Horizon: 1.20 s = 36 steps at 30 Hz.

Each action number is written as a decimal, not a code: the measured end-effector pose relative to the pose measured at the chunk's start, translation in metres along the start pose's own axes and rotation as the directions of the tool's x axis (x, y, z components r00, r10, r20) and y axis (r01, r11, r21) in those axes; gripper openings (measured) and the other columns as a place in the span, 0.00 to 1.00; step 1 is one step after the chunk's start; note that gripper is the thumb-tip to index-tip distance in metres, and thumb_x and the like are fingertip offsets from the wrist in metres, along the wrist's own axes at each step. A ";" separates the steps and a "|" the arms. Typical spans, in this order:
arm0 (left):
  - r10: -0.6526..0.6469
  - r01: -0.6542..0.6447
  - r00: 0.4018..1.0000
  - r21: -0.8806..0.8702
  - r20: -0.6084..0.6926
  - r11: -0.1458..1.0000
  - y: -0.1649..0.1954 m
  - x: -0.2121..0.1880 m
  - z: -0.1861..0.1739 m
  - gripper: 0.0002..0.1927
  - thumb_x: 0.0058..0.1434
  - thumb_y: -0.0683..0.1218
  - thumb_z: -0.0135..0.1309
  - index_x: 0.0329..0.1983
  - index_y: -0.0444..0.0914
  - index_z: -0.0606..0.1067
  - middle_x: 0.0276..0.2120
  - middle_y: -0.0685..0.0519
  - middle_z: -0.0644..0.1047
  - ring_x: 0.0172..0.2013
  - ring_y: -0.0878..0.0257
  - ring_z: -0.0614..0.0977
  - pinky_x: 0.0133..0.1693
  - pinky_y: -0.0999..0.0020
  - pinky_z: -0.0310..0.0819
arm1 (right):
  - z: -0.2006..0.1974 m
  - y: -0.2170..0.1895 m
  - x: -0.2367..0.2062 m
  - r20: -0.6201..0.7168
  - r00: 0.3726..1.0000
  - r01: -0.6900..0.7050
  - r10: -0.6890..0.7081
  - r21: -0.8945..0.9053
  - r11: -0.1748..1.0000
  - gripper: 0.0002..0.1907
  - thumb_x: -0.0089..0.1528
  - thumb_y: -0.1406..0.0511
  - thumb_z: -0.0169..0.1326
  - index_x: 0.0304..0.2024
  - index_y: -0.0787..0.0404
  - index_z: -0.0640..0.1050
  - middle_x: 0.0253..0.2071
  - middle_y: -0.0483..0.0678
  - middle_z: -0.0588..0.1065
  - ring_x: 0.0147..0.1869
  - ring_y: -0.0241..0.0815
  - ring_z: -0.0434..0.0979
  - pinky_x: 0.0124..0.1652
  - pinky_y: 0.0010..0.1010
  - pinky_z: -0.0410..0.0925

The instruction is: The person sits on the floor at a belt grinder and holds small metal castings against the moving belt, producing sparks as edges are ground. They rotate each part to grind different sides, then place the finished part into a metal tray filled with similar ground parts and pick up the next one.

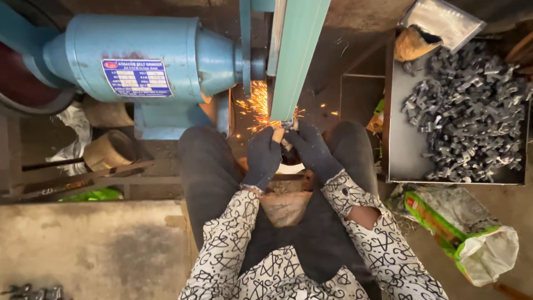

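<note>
Dusty concrete floor, dim workshop light.

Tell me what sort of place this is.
Most likely a small metalworking shop. A blue belt grinder throws sparks where both gloved hands, left hand and right hand, press a small piece to the belt. A tray holds many grey metal parts.
</note>
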State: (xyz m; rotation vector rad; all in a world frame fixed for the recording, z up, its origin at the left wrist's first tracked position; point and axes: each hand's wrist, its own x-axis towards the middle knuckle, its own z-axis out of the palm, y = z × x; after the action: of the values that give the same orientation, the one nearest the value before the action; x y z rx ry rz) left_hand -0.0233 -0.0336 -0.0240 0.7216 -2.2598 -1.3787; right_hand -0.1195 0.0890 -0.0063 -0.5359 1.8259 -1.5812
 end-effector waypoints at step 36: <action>-0.067 0.068 0.997 0.032 -0.038 0.997 0.010 -0.003 0.020 0.13 0.70 0.49 0.54 0.43 0.33 0.78 0.28 0.50 0.76 0.31 0.62 0.75 0.35 0.61 0.70 | -0.027 0.003 -0.012 -0.045 0.997 0.056 -0.060 -0.077 0.995 0.10 0.70 0.66 0.51 0.49 0.66 0.78 0.40 0.50 0.79 0.45 0.37 0.76 0.45 0.31 0.70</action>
State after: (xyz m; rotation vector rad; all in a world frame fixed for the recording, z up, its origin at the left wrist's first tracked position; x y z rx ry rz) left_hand -0.0349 -0.0145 -0.0235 0.8349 -2.2539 -1.3497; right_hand -0.1297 0.1167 -0.0048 -0.5955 1.9282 -1.5803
